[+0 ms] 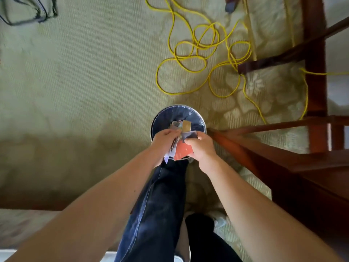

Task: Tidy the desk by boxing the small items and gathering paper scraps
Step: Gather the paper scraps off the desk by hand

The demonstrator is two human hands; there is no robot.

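I'm in a room at home: pale green patterned carpet (85, 82) fills the frame, with dark wooden furniture rails (315, 72) down the right side. A yellow cord (196, 53) loops at upper centre, a small bin (162, 120) below it.

Bare forearms with no sleeves, dark blue jeans (151, 214) with pale seam stitching, a light shoe (220, 221)
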